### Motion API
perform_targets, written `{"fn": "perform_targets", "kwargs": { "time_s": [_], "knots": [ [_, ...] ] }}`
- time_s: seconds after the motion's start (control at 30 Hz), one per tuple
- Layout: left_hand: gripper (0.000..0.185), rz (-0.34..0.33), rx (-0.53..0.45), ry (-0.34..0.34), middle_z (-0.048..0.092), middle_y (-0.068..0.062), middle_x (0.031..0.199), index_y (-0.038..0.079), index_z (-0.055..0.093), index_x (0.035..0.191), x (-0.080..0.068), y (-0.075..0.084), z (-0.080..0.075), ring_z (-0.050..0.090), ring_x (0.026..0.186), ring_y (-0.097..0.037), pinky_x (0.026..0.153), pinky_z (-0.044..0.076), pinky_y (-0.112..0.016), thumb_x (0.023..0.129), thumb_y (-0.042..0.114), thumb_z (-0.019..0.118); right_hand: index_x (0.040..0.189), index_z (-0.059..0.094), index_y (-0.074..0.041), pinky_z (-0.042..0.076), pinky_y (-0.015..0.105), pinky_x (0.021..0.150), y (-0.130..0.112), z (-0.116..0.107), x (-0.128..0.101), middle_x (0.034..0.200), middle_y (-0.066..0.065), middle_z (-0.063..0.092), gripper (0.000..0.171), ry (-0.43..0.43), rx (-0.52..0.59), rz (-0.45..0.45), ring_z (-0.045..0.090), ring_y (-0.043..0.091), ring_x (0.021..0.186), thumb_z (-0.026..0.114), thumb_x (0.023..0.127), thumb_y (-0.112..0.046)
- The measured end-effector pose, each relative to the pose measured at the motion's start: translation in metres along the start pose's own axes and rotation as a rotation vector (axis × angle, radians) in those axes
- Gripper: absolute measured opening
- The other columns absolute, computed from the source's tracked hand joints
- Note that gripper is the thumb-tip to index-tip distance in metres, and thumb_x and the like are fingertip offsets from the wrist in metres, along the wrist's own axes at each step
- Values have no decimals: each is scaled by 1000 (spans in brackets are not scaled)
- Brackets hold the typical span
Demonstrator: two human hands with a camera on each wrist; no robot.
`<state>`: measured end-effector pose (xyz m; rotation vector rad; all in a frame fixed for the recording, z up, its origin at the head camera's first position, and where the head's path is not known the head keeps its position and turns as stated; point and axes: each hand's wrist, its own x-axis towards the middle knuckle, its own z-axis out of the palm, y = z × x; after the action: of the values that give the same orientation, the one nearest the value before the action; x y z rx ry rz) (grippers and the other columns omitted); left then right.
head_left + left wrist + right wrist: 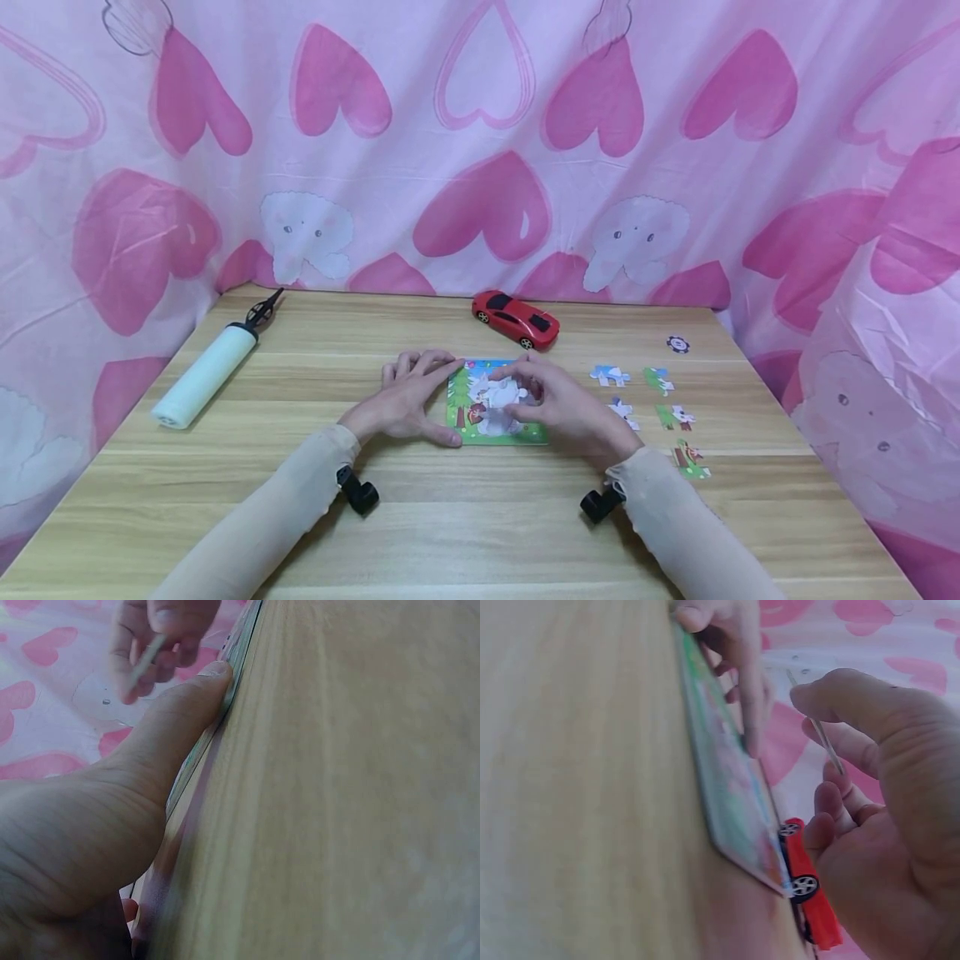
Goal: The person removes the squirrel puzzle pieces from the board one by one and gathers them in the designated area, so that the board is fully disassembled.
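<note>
The right hand [558, 408] pinches a thin puzzle piece [817, 727] between thumb and curled fingers, holding it just above the puzzle board [495, 404] at the middle of the head view; the right wrist view shows the piece edge-on, clear of the board's face. The left hand [408, 400] holds nothing: its fingers lie fairly straight, the thumb [202, 697] pressed against the board's left edge and the fingertips touching its upper left corner. The board lies flat on the wooden table [480, 517], its picture partly filled, with white gaps under the right hand. Just right of that hand, six loose pieces [660, 408] lie scattered in two rough columns, apart from one another, the lowest one close to the right sleeve [675, 517]. A small round token [678, 344] sits above them, toward the upper right of the tabletop. A red toy car [516, 318] stands near the board's far edge, close behind both hands. A white hand pump [206, 375] lies well apart, along the table's left edge. The pink heart curtain [480, 125] closes off the far and side edges of the table. Bare wood stretches across the lower part of the frame between and below the sleeves, and between the left hand and the pump.
</note>
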<state>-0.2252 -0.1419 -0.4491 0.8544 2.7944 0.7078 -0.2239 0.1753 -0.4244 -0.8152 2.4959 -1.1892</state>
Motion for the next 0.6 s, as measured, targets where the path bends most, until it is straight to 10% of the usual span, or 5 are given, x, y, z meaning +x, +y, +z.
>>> {"fn": "perform_targets", "kwargs": {
  "time_s": [0.6],
  "knots": [
    [127, -13, -8, -6, 30, -5, 177, 21, 35, 176, -1, 1, 0, 25, 149, -38, 105, 25, -52, 76, 73, 93, 146, 73, -34, 44, 40, 86, -15, -44, -15, 119, 4, 54, 49, 160, -34, -102, 50, 41, 109, 84, 100, -21]
  ]
}}
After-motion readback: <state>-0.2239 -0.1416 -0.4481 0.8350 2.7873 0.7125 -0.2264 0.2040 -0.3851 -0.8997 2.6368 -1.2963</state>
